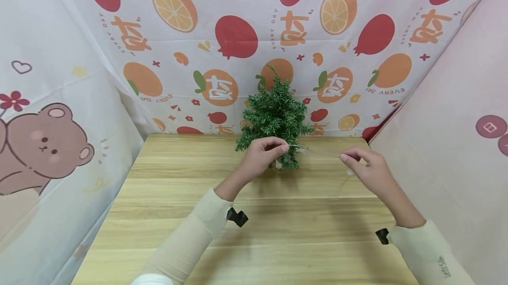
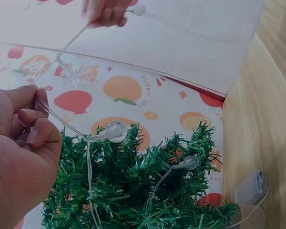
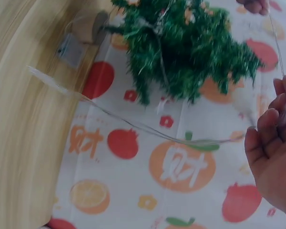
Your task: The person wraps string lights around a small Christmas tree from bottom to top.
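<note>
A small green artificial Christmas tree (image 1: 274,108) stands at the table's back edge. Clear string lights (image 2: 115,132) hang on it, with round bulbs (image 2: 189,162) among the branches. Just in front of the tree, my left hand (image 1: 263,155) pinches the thin wire between thumb and fingertips. To its right, my right hand (image 1: 369,170) pinches the same wire, and a stretch runs between both hands. A clear snowflake-like ornament (image 2: 74,75) hangs from that stretch. Past my right hand, the loose end (image 3: 50,81) of the lights dangles.
A clear battery box (image 3: 70,50) lies on the wooden table (image 1: 246,232) beside the tree's round base (image 3: 89,27). Fruit-printed cloth (image 1: 238,7) hangs right behind the tree, and more cloth walls in both sides.
</note>
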Available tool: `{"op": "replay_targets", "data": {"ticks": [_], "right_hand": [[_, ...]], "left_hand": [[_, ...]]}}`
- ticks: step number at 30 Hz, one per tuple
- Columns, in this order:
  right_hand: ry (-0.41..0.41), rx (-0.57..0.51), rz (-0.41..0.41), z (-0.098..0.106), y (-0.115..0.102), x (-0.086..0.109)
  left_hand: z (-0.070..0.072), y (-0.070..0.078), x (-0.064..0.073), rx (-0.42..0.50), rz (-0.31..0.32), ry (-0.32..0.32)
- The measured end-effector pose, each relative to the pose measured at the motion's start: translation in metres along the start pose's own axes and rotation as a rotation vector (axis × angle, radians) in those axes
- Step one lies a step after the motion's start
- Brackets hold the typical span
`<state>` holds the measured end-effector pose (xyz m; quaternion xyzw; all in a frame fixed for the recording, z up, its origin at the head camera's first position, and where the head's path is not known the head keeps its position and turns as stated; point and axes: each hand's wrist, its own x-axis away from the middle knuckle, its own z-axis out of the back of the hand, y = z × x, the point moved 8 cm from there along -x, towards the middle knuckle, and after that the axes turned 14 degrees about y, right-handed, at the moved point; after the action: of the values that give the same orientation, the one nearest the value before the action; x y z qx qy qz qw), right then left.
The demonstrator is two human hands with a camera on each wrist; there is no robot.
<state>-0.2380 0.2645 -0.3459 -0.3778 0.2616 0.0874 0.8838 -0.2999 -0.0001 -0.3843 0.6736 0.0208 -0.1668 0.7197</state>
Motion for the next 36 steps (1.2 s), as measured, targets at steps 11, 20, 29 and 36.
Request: {"op": "replay_targets", "data": {"ticks": [11, 20, 29, 36], "right_hand": [[-0.108, 0.001, -0.075, 0.027, 0.027, 0.007], [-0.086, 0.058, -0.134, 0.047, 0.044, 0.009], [-0.031, 0.058, -0.104, 0.062, 0.052, 0.014], [-0.059, 0.049, -0.066, 0.062, 0.055, 0.017]], "left_hand": [[-0.011, 0.011, -0.011, 0.038, 0.029, 0.005], [-0.026, 0.029, -0.029, 0.048, -0.011, 0.030], [-0.044, 0.028, -0.049, 0.065, -0.040, 0.063], [-0.061, 0.027, -0.061, 0.072, -0.091, 0.079]]}}
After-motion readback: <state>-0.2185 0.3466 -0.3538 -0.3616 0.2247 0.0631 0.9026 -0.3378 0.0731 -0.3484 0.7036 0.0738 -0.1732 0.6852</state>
